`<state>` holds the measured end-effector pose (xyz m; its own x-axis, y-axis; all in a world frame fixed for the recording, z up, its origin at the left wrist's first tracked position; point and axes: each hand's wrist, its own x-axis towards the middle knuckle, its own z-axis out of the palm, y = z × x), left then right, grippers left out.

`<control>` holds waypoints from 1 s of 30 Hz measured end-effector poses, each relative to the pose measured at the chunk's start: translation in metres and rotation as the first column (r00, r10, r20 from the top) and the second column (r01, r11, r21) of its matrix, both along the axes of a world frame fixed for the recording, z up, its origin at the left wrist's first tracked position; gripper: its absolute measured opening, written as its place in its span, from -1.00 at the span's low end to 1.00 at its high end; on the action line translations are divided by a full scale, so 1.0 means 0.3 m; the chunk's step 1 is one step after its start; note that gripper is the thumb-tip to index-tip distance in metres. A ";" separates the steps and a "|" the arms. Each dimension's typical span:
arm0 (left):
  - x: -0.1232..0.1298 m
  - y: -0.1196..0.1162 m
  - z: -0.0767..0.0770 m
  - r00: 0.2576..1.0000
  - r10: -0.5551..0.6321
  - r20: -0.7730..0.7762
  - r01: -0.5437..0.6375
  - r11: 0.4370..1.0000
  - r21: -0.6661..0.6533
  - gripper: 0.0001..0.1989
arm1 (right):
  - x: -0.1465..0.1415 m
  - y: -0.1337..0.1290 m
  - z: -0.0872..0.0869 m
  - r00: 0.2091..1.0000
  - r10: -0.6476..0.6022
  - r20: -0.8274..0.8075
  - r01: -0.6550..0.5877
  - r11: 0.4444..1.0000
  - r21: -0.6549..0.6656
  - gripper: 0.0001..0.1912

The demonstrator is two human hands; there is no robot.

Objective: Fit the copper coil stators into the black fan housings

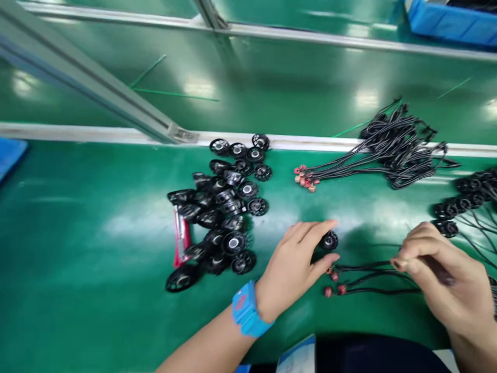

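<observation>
My left hand (289, 256), with a blue band (248, 311) at its wrist, reaches over the green surface with thumb and fingers apart. A small round black part (330, 240) sits between them, partly covered by the fingers; I cannot tell whether they touch it. My right hand (442, 269) pinches a small copper-coloured coil (398, 263) between thumb and fingertips; its far side is hidden. Between the hands lie black cables (376, 291) with red, coil-like ends (334, 276). Left of my left hand is a heap of black wheel-shaped parts (233, 242).
A red-handled tool (180, 238) lies partly beneath the heap. Farther back, a bundle of black cables (399, 145) with red ends rests across a white rail (322, 144). More black round parts with wires (446, 228) are at right. A metal post (97, 77) rises at left.
</observation>
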<state>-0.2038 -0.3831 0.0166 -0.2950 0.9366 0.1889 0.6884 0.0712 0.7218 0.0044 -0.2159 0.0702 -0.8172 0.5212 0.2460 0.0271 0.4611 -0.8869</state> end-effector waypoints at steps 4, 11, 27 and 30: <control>0.008 0.008 -0.008 0.999 -0.017 0.035 0.017 1.000 -0.007 -0.47 | -0.049 -0.042 -0.009 0.985 -0.036 0.168 -0.084 0.751 0.655 -0.77; 0.049 0.029 -0.015 0.999 -0.013 0.043 0.013 1.000 0.001 -0.41 | -0.075 -0.067 -0.062 0.931 -0.025 0.364 -0.288 0.563 0.775 -0.76; 0.069 0.029 -0.015 0.940 -0.041 0.338 0.038 0.999 0.016 -0.30 | -0.139 -0.127 0.031 0.877 -0.027 0.479 -0.442 0.347 0.827 -0.67; 0.069 0.019 -0.022 0.947 -0.012 0.322 0.016 1.000 -0.011 -0.25 | -0.159 -0.145 0.005 0.874 -0.032 0.485 -0.436 0.389 0.812 -0.75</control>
